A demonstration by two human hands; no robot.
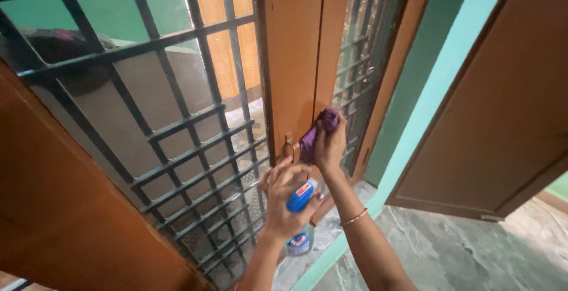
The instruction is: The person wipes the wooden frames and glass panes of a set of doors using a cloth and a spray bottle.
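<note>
My right hand (331, 146) grips a crumpled purple cloth (316, 131) and presses it against the brown wooden window frame (296, 60), beside a small latch (289, 143). My left hand (287, 199) holds a spray bottle (300, 232) with a blue nozzle and a clear body, just below the cloth. A thin bangle circles my right wrist (355, 217).
A dark metal window grille (189, 119) fills the left, with a second grille panel (367, 60) to the right of the frame. A brown door (497, 107) stands open at the right beside a teal wall strip (438, 84). Grey marble floor (461, 249) lies below.
</note>
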